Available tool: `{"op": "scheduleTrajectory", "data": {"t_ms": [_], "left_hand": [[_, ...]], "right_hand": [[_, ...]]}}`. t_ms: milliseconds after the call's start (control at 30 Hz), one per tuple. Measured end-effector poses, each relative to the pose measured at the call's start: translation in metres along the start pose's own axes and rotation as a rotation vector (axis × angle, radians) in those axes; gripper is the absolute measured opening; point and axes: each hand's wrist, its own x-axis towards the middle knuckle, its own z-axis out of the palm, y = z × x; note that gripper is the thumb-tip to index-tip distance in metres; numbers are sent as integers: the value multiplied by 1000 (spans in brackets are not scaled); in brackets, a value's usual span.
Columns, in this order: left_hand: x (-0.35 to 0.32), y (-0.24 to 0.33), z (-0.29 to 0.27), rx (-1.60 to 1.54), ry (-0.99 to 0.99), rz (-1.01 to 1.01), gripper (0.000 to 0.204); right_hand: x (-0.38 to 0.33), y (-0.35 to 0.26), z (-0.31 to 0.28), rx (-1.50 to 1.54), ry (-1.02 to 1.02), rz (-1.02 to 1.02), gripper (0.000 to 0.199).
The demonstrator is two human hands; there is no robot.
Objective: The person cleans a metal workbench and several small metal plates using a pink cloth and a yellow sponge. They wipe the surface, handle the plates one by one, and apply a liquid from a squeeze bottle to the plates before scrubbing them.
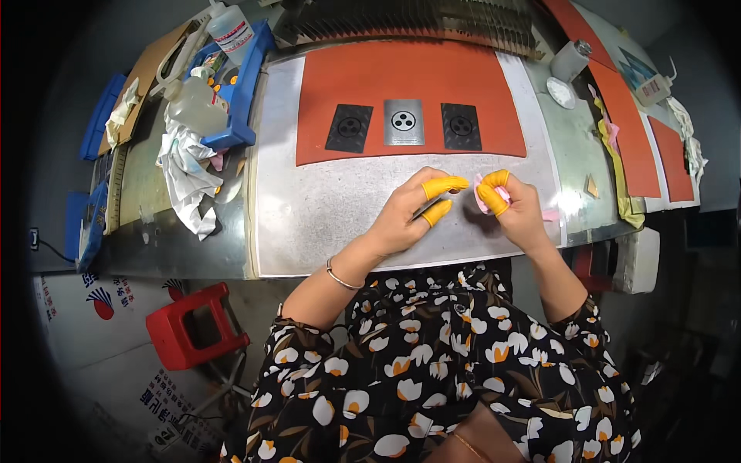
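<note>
An orange mat (401, 73) bears three small square plates (404, 122) — a red stool (193, 328) stands below the worktop (309, 224).

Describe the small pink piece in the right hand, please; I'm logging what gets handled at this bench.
The pink piece is small, pale and thin, perhaps cloth or soft sheet; its exact shape is hidden. It sits pinched in the right hand between fingers capped in yellow rubber cots, held above the grey metal worktop. The left hand reaches close beside it; whether they touch is unclear.
</note>
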Motion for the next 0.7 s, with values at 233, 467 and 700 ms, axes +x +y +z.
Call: {"op": "scheduleTrajectory", "data": {"t_ms": [233, 467, 700], "left_hand": [[2, -4, 1, 40, 36, -21, 27], [48, -11, 14, -333, 66, -584, 22], [172, -57, 55, -98, -9, -723, 22]], "right_hand": [[-2, 25, 6, 122, 4, 73, 13], [-21, 18, -39, -37, 33, 144, 13], [-31, 26, -75, 192, 93, 336, 9]]}}
